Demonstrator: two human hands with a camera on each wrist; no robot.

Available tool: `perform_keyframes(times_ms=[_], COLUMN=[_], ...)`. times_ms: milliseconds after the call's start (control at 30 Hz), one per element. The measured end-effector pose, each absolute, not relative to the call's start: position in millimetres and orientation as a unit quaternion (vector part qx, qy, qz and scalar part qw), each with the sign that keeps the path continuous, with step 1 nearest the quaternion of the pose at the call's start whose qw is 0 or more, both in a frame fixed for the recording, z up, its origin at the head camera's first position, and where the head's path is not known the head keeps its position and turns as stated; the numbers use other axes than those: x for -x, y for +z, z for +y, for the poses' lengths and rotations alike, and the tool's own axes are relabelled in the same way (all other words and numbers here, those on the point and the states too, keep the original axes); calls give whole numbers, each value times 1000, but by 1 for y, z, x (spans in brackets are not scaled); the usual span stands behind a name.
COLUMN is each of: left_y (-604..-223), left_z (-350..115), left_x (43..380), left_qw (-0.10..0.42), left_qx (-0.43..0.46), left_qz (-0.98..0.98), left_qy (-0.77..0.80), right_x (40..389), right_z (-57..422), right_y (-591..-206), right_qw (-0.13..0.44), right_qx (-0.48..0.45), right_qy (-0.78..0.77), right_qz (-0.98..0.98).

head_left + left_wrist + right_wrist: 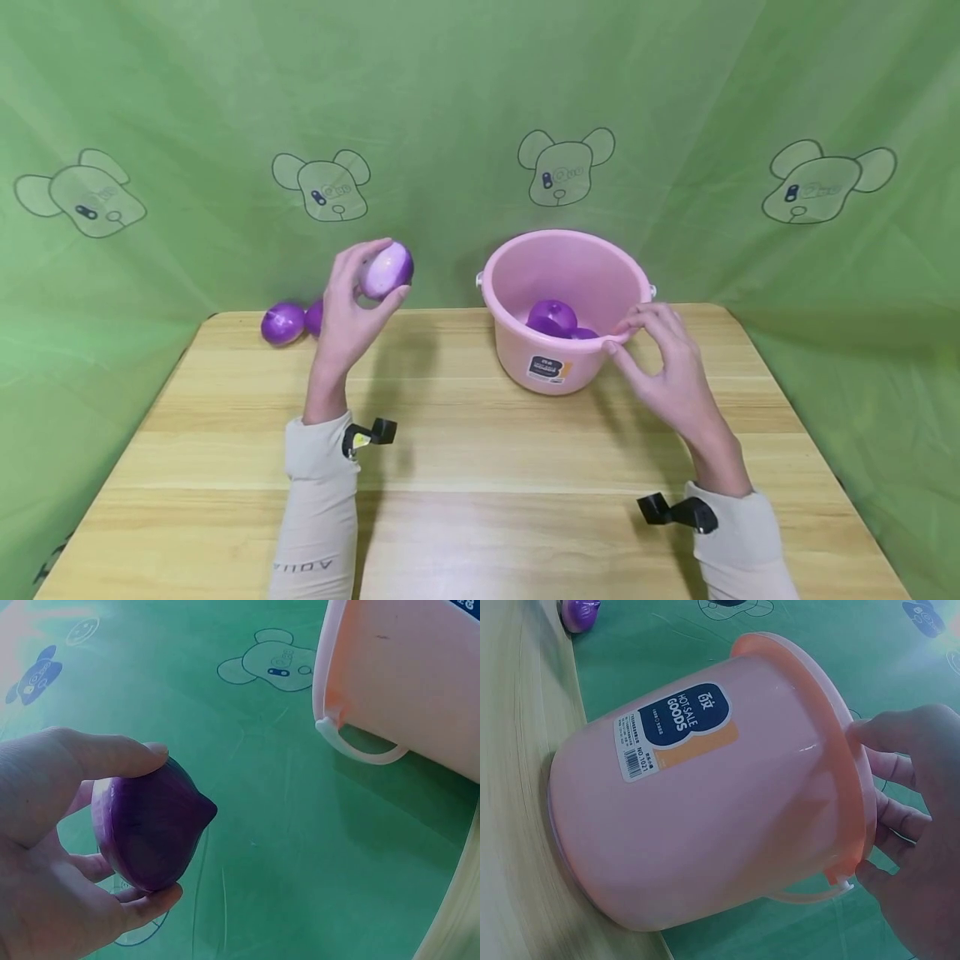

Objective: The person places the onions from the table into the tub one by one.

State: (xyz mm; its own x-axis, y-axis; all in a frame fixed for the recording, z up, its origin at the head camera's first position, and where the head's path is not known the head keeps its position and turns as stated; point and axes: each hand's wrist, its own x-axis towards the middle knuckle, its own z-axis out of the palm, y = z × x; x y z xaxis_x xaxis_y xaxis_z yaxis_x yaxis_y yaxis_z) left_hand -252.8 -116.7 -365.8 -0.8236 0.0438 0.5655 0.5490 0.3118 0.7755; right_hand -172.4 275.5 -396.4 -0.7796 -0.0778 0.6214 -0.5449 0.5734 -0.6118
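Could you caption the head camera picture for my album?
Left hand holding up a purple, onion-shaped object, right hand gripping a pink bucket by its rim.

Green sheeting (pixel 442 75) with 4 animal-head outlines (pixel 566 175) in the head view, around a pale wood-grain table (pixel 480 450)

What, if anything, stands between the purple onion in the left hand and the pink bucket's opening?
Nothing visible: only an open gap separates the onion in the left hand from the bucket. Its own left rim would likely need clearing; the right hand grips the rim's right side.
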Motion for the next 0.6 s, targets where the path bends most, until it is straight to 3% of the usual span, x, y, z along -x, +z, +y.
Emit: perform_keyframes(times_ms=[400,600], left_y=[-360,-342], left_z=[-99,-79], left_x=[251,234], left_qw=[220,205], left_qx=[204,222], left_qz=[-760,-766], left_qy=[-576,-567], right_x=[175,175], right_z=[277,277], right_y=[-396,-397], right_qw=[277,277], right_qx=[-189,-188], right_qy=[425,427], right_qz=[-840,-840])
